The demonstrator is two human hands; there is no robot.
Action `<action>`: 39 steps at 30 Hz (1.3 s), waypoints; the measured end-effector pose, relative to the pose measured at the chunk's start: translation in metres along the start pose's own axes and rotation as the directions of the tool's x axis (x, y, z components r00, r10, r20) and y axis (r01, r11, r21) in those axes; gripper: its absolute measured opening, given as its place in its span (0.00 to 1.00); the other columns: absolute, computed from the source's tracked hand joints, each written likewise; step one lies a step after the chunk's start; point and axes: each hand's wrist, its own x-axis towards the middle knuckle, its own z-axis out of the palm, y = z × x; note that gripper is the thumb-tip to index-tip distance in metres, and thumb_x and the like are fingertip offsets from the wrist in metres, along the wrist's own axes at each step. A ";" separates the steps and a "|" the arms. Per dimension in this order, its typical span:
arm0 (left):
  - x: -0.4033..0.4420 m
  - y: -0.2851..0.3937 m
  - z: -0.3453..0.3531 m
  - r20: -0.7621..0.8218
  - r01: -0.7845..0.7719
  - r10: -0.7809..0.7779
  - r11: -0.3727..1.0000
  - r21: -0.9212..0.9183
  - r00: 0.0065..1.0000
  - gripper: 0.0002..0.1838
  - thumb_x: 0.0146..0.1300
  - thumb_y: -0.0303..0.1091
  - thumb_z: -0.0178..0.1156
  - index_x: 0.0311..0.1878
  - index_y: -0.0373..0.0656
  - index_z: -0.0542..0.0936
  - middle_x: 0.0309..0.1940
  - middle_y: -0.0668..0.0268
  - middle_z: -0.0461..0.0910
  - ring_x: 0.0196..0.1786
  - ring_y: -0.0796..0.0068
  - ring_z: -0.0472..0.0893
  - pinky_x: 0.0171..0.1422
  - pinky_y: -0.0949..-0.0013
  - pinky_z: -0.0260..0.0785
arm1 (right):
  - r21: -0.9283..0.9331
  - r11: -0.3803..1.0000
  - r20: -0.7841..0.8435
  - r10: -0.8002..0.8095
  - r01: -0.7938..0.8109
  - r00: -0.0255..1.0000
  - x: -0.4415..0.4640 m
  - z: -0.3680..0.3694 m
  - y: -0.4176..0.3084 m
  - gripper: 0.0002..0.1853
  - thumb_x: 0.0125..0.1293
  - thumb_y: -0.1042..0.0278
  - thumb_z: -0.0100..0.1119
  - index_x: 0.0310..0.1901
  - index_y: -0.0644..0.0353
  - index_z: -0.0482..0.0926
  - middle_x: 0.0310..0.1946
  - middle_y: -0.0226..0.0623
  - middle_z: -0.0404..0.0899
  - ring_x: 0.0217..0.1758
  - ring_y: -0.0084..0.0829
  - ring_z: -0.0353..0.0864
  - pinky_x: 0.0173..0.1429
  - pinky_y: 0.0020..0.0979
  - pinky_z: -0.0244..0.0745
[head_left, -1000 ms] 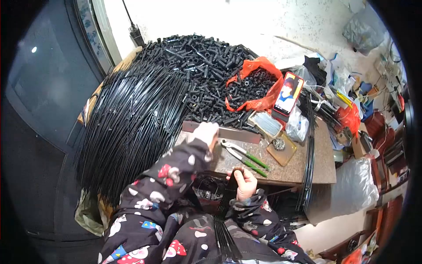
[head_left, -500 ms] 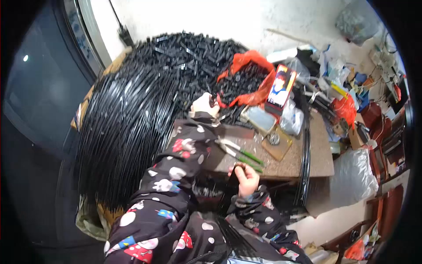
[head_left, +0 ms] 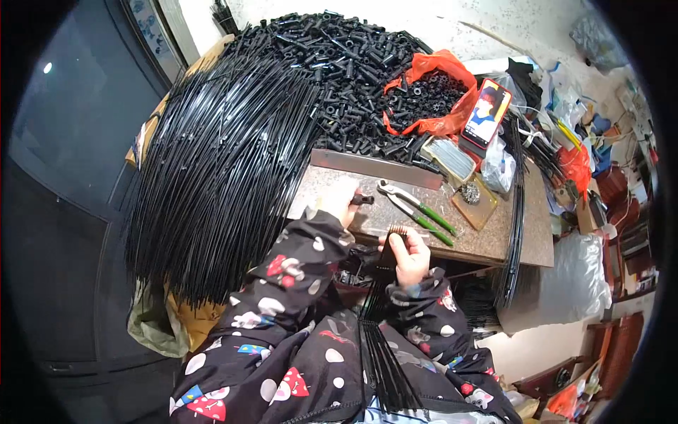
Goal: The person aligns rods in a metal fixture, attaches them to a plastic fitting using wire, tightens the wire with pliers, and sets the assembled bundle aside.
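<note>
My left hand (head_left: 340,201) is over the near part of the worktop, closed on a short black tubular piece (head_left: 363,200) whose end sticks out to the right. Closer to me, my right hand (head_left: 411,260) grips a row of thin black rods (head_left: 385,360). Their coppery ends show above the thumb, and the long shafts hang down over my lap. Green-handled pincers (head_left: 418,212) lie on the worktop just beyond my right hand. Behind my left hand rises a big heap of black tubular pieces (head_left: 349,67).
A long stack of black rods (head_left: 212,177) fills the left side. A metal strip (head_left: 374,168) edges the heap. Farther right are a red plastic bag (head_left: 462,116) of small black parts, a lit phone (head_left: 487,113), a clear box (head_left: 450,159) and a steel-wool ball (head_left: 470,192).
My left hand has come back from the heap toward me, now with a black tubular piece in it. My right hand still grips the rods. The camera view has shifted.
</note>
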 end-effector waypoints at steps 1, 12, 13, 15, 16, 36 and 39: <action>-0.005 -0.010 0.009 -0.078 -0.041 0.042 0.999 0.008 0.996 0.06 0.51 0.24 0.60 0.34 0.40 0.75 0.22 0.64 0.74 0.25 0.76 0.76 0.31 0.74 0.68 | 0.034 0.999 0.009 0.031 -0.031 0.999 0.007 -0.008 0.010 0.07 0.63 0.74 0.48 0.41 0.67 0.71 0.32 0.38 0.78 0.32 0.24 0.76 0.41 0.24 0.71; 0.088 -0.021 -0.009 0.044 0.648 -0.662 0.743 0.166 0.748 0.17 0.49 0.47 0.61 0.36 0.46 0.79 0.27 0.60 0.80 0.32 0.65 0.81 0.35 0.66 0.71 | 0.221 0.974 -0.106 0.068 -0.043 0.992 0.009 -0.015 0.014 0.07 0.62 0.71 0.52 0.39 0.63 0.73 0.30 0.40 0.79 0.29 0.28 0.79 0.37 0.27 0.75; 0.105 -0.026 -0.005 0.104 0.662 -0.713 0.688 0.298 0.694 0.19 0.47 0.49 0.62 0.36 0.44 0.79 0.29 0.59 0.80 0.34 0.62 0.80 0.39 0.64 0.71 | 0.236 0.970 -0.123 0.088 -0.057 0.988 0.009 -0.014 0.013 0.07 0.62 0.71 0.52 0.39 0.63 0.73 0.29 0.39 0.79 0.29 0.27 0.79 0.37 0.26 0.74; 0.120 -0.043 0.011 0.201 0.606 -0.758 0.626 0.491 0.620 0.24 0.43 0.53 0.62 0.38 0.43 0.80 0.35 0.56 0.80 0.41 0.60 0.79 0.45 0.62 0.71 | 0.240 0.970 -0.141 0.082 -0.046 0.987 0.010 -0.014 0.013 0.06 0.61 0.72 0.52 0.38 0.64 0.73 0.29 0.39 0.79 0.29 0.27 0.78 0.37 0.26 0.74; 0.123 -0.087 0.040 0.291 0.579 -0.739 0.663 0.474 0.608 0.22 0.46 0.50 0.61 0.39 0.44 0.80 0.38 0.56 0.79 0.44 0.59 0.78 0.47 0.61 0.71 | 0.245 0.968 -0.149 0.085 -0.047 0.985 0.009 -0.014 0.011 0.06 0.61 0.72 0.52 0.38 0.65 0.73 0.29 0.39 0.79 0.29 0.27 0.78 0.38 0.26 0.74; 0.063 0.049 0.025 0.613 0.773 0.532 -0.134 -0.620 0.584 0.12 0.62 0.37 0.52 0.37 0.37 0.70 0.54 0.49 0.68 0.56 0.57 0.70 0.55 0.60 0.65 | 0.014 0.993 0.079 -0.119 0.118 0.990 -0.012 0.008 -0.011 0.07 0.61 0.76 0.50 0.39 0.68 0.73 0.28 0.37 0.78 0.30 0.23 0.76 0.40 0.23 0.71; 0.053 0.071 0.032 0.575 0.827 0.648 -0.159 -0.539 0.500 0.11 0.61 0.38 0.53 0.33 0.40 0.68 0.49 0.49 0.72 0.52 0.57 0.73 0.52 0.58 0.67 | 0.042 0.989 0.097 -0.149 0.145 0.984 -0.017 0.006 -0.009 0.07 0.59 0.78 0.50 0.39 0.69 0.74 0.29 0.37 0.78 0.32 0.23 0.76 0.41 0.23 0.70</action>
